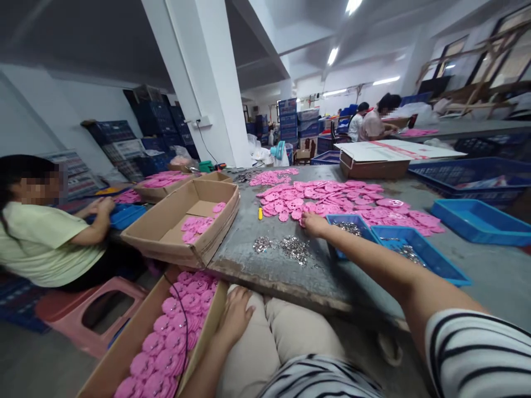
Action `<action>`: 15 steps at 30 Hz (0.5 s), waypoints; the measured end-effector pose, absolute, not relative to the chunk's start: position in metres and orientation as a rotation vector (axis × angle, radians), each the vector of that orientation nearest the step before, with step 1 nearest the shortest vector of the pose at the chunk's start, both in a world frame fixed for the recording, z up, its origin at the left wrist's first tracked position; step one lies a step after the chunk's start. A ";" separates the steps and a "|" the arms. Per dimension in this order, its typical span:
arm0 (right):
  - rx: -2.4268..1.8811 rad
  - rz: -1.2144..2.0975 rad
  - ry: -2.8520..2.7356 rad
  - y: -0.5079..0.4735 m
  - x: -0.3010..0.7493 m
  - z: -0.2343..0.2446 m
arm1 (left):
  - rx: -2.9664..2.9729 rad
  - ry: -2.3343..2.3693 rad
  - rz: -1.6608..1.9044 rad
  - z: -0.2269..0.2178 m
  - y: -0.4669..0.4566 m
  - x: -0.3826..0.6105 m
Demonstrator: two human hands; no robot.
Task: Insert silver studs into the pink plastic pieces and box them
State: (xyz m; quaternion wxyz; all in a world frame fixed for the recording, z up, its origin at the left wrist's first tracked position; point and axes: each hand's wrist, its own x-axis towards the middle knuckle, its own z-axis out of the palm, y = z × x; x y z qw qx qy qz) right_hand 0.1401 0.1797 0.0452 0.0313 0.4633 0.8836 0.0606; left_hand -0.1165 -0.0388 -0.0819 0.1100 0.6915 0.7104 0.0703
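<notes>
Your right hand [314, 224] is at the near edge of the loose spread of pink discs [327, 194] on the tabletop [244, 260], its fingers bent inward; whether they have hold of a disc, you cannot tell from here. Your left hand [237, 312] lies palm down on your trouser leg [254, 354], fingers loosely apart, apparently with nothing in it.

The discs overlap, so pulling at one could drag its neighbours along — or bring up two at once. Your forearm crosses above the nearer blue tray [366, 228] of small metal pieces, with the second tray [440, 266] just beside it; a low sweep back could catch a rim and tip or shift a tray. The loose metal heap [294, 250] lies bare near your wrist, with nothing around it, so a dragging sleeve or disc could scatter pieces toward the tabletop's front edge.

By your left arm, a dark cord [185, 318] runs across the long cardboard box [218, 301] filled with more discs — if your elbow or knee hooks it, the discs beneath could be disturbed.
</notes>
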 end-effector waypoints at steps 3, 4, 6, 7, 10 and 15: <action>1.298 0.079 2.833 0.127 0.137 0.044 | 2.004 2.160 0.160 -0.074 -0.033 -0.110; 1.243 0.042 2.868 0.106 0.137 0.040 | 1.997 2.172 0.156 -0.072 -0.033 -0.108; 1.158 -0.033 2.921 0.065 0.143 0.028 | 1.986 2.186 0.143 -0.071 -0.034 -0.107; 1.124 -0.076 2.958 0.048 0.147 0.021 | 1.978 2.192 0.134 -0.071 -0.035 -0.107; 1.101 -0.170 3.044 0.017 0.163 -0.002 | 1.932 2.205 0.078 -0.072 -0.049 -0.104; 1.277 -0.065 2.953 0.021 0.181 -0.028 | 1.854 2.217 -0.029 -0.065 -0.093 -0.099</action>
